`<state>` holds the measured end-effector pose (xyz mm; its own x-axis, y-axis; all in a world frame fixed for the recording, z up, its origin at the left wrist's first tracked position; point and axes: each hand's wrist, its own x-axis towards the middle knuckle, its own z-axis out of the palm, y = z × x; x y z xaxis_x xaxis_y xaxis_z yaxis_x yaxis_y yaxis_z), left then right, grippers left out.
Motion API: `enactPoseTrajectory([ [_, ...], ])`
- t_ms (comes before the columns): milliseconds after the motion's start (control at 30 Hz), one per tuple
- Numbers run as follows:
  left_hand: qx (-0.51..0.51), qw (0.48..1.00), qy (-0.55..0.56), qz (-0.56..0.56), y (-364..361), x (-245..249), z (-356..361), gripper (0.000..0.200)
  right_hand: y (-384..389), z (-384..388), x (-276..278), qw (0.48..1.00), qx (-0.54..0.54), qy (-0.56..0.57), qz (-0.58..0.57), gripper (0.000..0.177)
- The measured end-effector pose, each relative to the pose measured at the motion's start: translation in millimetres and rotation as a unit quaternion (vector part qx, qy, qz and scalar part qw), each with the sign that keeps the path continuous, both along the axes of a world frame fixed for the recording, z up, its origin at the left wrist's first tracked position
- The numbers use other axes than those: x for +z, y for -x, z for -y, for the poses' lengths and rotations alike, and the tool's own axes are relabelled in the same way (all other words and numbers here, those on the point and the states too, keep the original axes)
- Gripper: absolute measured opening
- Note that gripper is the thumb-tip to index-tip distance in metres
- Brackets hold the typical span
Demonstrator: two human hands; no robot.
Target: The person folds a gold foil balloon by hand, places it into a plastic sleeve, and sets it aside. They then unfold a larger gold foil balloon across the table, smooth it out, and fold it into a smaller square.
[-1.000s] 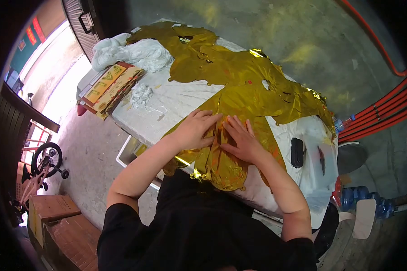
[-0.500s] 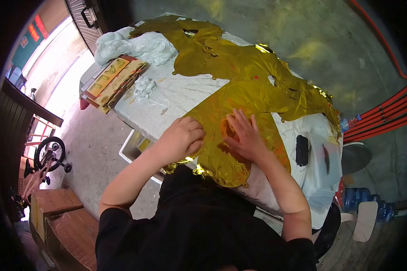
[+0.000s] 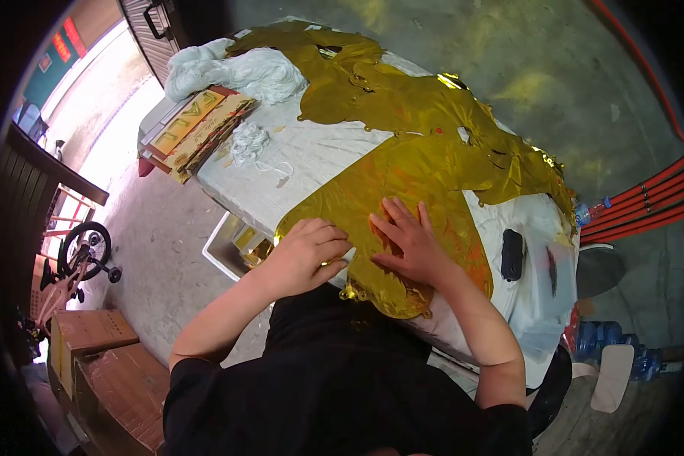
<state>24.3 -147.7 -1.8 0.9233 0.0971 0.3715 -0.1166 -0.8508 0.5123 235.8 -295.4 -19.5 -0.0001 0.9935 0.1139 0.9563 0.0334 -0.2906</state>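
Observation:
Both hands are on a flat, uninflated gold foil balloon (image 3: 403, 171) that lies across the near part of the table. My left hand (image 3: 308, 254) rests over its left edge, fingers loosely bent and close together, thumb apart from them. My right hand (image 3: 412, 245) presses on the foil with its fingers spread, and nothing shows in its grip. Orange reflections show around that hand. The foil's lower end, with small tabs, hangs at the table's near edge. More crumpled gold foil sheets (image 3: 418, 99) lie beyond it.
White string bundles (image 3: 262, 76) and a printed carton (image 3: 194, 125) occupy the table's left end. A black case (image 3: 512, 254) and a clear plastic box (image 3: 547, 281) lie at right. Below the left edge stands a white bin (image 3: 224, 247). Cardboard boxes (image 3: 91, 334) stand on the floor.
My left hand has shifted slightly down, its curled fingers now straighter. The foil's left edge now shows spread out beyond it. My right hand stays on the foil, its fingers still spread.

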Motion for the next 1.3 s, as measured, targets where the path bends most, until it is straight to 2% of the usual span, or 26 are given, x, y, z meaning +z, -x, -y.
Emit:
enactPoseTrajectory([
  [233, 0.011, 1.000, -0.012, -0.009, -23.4, 1.5, -10.7, 0.015, 5.0, -0.9, 2.3, 1.000, -0.002, 0.011, -0.007, 0.066],
  [300, 0.000, 0.999, -0.025, 0.027, -34.4, -2.7, -12.5, 0.016, 5.3, -0.7, 3.1, 1.000, -0.007, 0.015, -0.004, 0.067],
  [600, -0.003, 0.996, -0.083, 0.025, -70.4, -20.0, -23.1, 0.024, -3.1, 5.5, -2.8, 0.998, -0.058, -0.012, -0.008, 0.074],
  [867, -0.008, 0.997, -0.077, 0.022, -70.6, -20.9, -23.7, 0.025, 4.9, 5.8, -8.1, 0.995, -0.099, 0.026, -0.006, 0.075],
  [1300, -0.009, 0.998, -0.062, 0.010, -70.3, -22.5, -24.9, 0.031, 5.5, -5.6, -8.1, 0.994, -0.098, 0.037, 0.002, 0.075],
])
